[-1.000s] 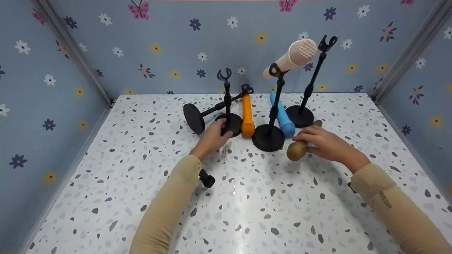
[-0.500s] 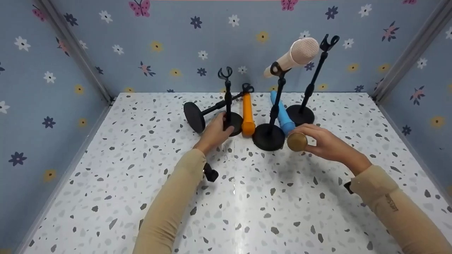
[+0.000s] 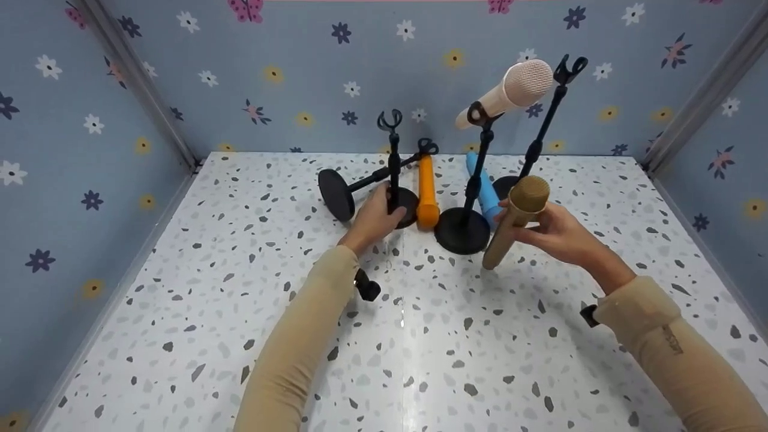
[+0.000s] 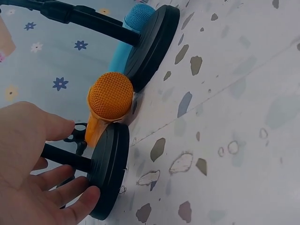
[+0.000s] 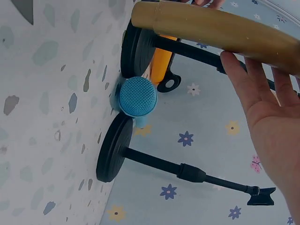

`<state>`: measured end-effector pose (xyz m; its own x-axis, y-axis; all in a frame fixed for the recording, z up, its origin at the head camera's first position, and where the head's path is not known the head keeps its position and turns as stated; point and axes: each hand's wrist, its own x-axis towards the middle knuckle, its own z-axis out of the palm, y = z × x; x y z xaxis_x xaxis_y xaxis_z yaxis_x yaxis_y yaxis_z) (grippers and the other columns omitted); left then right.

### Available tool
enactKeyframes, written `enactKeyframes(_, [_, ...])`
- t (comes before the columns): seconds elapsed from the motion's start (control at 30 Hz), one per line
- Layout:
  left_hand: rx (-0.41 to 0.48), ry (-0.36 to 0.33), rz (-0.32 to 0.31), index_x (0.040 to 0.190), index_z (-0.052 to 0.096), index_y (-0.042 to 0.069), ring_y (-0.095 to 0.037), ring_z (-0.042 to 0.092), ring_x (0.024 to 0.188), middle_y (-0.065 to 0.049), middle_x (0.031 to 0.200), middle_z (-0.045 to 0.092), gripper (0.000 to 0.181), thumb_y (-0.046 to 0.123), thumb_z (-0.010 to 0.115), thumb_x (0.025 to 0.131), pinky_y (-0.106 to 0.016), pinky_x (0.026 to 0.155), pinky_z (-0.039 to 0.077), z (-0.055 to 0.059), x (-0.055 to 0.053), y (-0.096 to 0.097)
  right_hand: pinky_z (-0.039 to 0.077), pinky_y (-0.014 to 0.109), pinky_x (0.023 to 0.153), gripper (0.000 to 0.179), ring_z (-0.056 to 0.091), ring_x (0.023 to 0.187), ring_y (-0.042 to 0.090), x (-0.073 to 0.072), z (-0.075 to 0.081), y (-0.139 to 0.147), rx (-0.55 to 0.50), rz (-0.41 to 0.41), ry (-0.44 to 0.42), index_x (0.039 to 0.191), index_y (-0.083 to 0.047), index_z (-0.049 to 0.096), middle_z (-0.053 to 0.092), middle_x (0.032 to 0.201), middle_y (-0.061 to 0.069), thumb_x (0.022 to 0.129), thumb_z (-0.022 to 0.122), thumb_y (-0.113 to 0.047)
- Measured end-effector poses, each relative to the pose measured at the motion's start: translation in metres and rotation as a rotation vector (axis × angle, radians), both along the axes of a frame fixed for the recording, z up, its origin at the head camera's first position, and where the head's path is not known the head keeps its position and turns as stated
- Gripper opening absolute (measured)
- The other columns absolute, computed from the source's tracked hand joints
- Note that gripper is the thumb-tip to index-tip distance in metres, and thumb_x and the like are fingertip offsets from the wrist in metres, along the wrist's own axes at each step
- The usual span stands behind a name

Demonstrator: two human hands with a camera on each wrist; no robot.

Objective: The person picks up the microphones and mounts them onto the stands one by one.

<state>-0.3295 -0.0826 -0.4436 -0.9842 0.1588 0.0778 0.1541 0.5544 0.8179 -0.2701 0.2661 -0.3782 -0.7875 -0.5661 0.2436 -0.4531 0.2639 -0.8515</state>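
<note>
**On a speckled white tabletop (image 3: 450, 360), two bare hands among black stands and coloured microphones**

At the left, in front of a blue flowered wall (image 3: 390, 66), a tipped stand (image 3: 378, 174) lies on its side, its round base on edge and its pole running rightward behind the next one. That short stand (image 3: 394, 162) is upright, with a forked clip on top. Just beside its base lies an orange microphone (image 3: 427, 192), head toward the person. Next, the middle stand (image 3: 473, 187) rises upright between the two hands, a pale pink microphone (image 3: 509, 93) slanting through its clip. A blue microphone (image 3: 487, 189) lies behind and to the right, its head between two bases. Farthest right, the rear stand (image 3: 534, 150) is upright, its base partly hidden by the brown microphone (image 3: 509, 231) in front.

Both arms, in tan sleeves (image 3: 306, 324), extend from the near side. The left hand (image 3: 376, 219) reaches to the foot of the short stand, loosely curled round the pole, thumb on one side and fingers on the other; the left wrist view shows the little finger at the base. The right hand (image 3: 561, 231) holds the brown microphone between thumb and fingers, above the tabletop. It tilts, mesh head up, its tail slanting down to the left.
</note>
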Motion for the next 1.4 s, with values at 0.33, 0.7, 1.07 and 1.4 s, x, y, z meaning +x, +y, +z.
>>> enactKeyframes(0.33, [0.016,-0.053,-0.051,0.164,-0.006,0.019,-0.029,0.032,0.148,-0.012,0.168,0.013,0.094,0.028,0.064,0.101,-0.043,0.12,0.025,0.001,-0.011,0.004,0.055,0.03,0.091,0.045,0.066,0.114,0.019,0.001,0.002,-0.003,0.004,0.005,-0.022,0.139,0.0,0.054,0.062,0.127,0.026,0.096,0.067,0.0])
enactKeyframes(0.7, [0.029,-0.046,-0.062,0.163,-0.011,0.022,-0.027,0.02,0.152,-0.009,0.17,0.0,0.093,0.021,0.06,0.103,-0.042,0.123,0.018,-0.006,-0.014,0.002,0.057,0.031,0.089,0.044,0.067,0.112,0.02,0.005,0.002,-0.004,0.038,-0.001,-0.025,0.138,-0.001,0.056,0.067,0.124,0.019,0.096,0.068,-0.002])
enactKeyframes(1.07, [-0.186,0.126,-0.025,0.142,0.042,0.0,-0.035,0.055,0.127,-0.018,0.139,0.052,0.035,0.014,0.042,0.109,-0.045,0.106,0.043,-0.002,-0.005,-0.004,0.056,0.031,0.089,0.042,0.068,0.11,0.02,0.005,0.002,-0.004,0.059,-0.013,-0.024,0.136,-0.001,0.058,0.072,0.12,0.01,0.095,0.07,-0.004])
enactKeyframes(1.4, [-0.405,0.129,-0.009,0.139,0.046,0.004,-0.039,0.065,0.111,-0.015,0.126,0.064,0.036,0.024,0.047,0.109,-0.052,0.093,0.051,-0.002,0.012,-0.007,0.055,0.03,0.09,0.045,0.064,0.116,0.015,0.006,-0.001,-0.001,0.127,-0.038,-0.016,0.139,-0.003,0.057,0.067,0.128,0.012,0.097,0.07,-0.009])
